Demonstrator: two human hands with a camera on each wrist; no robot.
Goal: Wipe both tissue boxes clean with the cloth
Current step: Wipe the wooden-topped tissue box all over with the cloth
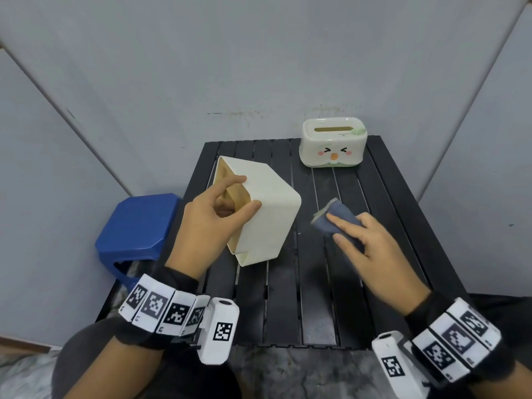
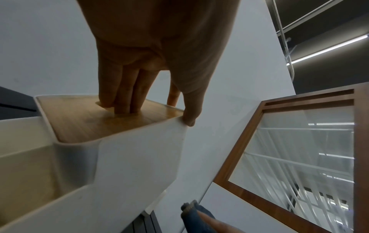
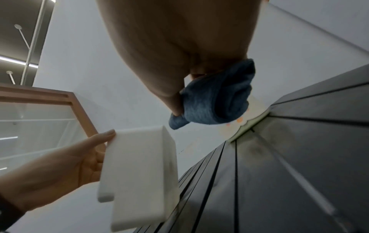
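Observation:
A plain cream tissue box [image 1: 267,211] with a wooden lid [image 2: 103,118] is tipped on its side above the black slatted table [image 1: 316,298]. My left hand [image 1: 213,223] grips it at the lid end, fingers in the lid's slot and thumb [image 2: 189,116] on the box's edge. To its right my right hand [image 1: 365,243] holds a folded blue cloth [image 1: 336,220], a short gap away from the box. The cloth [image 3: 217,100] is bunched between the right fingers. A second cream tissue box [image 1: 332,146] with a cartoon face stands upright at the table's far right.
A blue plastic stool [image 1: 138,228] stands left of the table. Grey panel walls [image 1: 259,67] close in behind and on both sides. My lap lies below the table's near edge.

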